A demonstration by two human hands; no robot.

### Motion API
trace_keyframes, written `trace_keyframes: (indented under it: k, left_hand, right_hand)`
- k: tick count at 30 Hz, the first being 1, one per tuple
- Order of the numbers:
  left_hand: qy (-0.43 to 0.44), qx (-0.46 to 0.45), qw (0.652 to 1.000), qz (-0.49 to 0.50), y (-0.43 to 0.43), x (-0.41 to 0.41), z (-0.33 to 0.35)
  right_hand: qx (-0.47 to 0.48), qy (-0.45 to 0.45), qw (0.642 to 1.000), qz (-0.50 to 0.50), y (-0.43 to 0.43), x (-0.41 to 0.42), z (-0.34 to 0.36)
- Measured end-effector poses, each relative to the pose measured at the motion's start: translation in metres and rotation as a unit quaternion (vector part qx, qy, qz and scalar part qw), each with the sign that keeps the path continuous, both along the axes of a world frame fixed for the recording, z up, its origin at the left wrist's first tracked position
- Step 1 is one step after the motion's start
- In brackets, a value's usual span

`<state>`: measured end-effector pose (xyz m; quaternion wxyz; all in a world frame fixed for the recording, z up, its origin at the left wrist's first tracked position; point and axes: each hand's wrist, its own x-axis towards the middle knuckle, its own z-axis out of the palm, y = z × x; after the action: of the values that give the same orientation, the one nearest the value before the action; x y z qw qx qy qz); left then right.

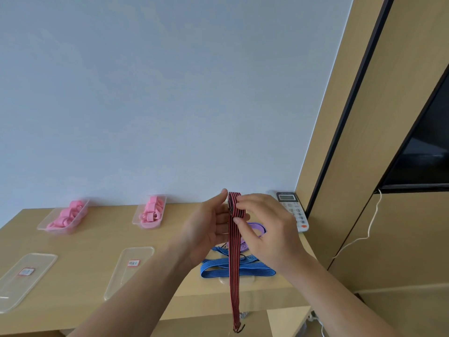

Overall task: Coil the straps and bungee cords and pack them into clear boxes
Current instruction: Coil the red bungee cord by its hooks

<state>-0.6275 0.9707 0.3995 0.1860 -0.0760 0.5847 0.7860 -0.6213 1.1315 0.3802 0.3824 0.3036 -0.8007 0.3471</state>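
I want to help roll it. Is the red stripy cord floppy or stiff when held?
Probably floppy: below the left hand and right hand pinching its rolled top, the red striped cord hangs limp and straight. Its free end would likely swing, since a hook weights it. The roll may loosen if released.

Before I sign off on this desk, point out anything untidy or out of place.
Nothing is spilled or damaged. The blue bungee cord and purple strap lie loose and uncoiled at the right end of the desk, and the red-and-black cord, pinched by the left hand and right hand, dangles its hooked tail below the desk edge.
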Motion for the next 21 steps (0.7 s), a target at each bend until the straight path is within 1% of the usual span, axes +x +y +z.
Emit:
trace_keyframes:
  k: [6, 12, 14, 16, 18, 19, 20, 21]
  left_hand:
    - [0.013, 0.016, 1.000, 0.017, 0.002, -0.001, 0.003]
    - [0.025, -0.001, 1.000, 0.014, 0.000, -0.002, 0.004]
    - [0.033, -0.006, 0.999, 0.014, -0.001, -0.002, 0.003]
    - [0.053, -0.020, 0.998, 0.009, -0.002, -0.001, 0.003]
    - [0.077, -0.038, 0.996, 0.002, -0.002, 0.000, 0.002]
    - [0.088, -0.042, 0.995, 0.000, -0.002, 0.000, 0.002]
    - [0.095, -0.043, 0.995, -0.003, -0.002, 0.001, 0.002]
    - [0.101, -0.044, 0.994, -0.005, -0.002, 0.001, 0.002]
  right_hand:
    - [0.023, 0.038, 0.999, 0.005, -0.002, 0.003, -0.011]
    - [0.049, 0.038, 0.998, 0.011, -0.003, 0.001, -0.015]
    - [0.045, 0.035, 0.998, 0.019, -0.003, 0.002, -0.011]
    - [0.015, 0.028, 0.999, 0.017, -0.003, 0.000, -0.004]
    - [-0.021, 0.006, 1.000, -0.008, -0.002, -0.003, 0.002]
    - [-0.040, -0.019, 0.999, -0.023, -0.001, -0.005, 0.004]
    - [-0.057, -0.064, 0.996, -0.031, -0.001, -0.007, 0.007]
    - [-0.068, -0.127, 0.989, -0.026, 0.001, -0.009, 0.009]
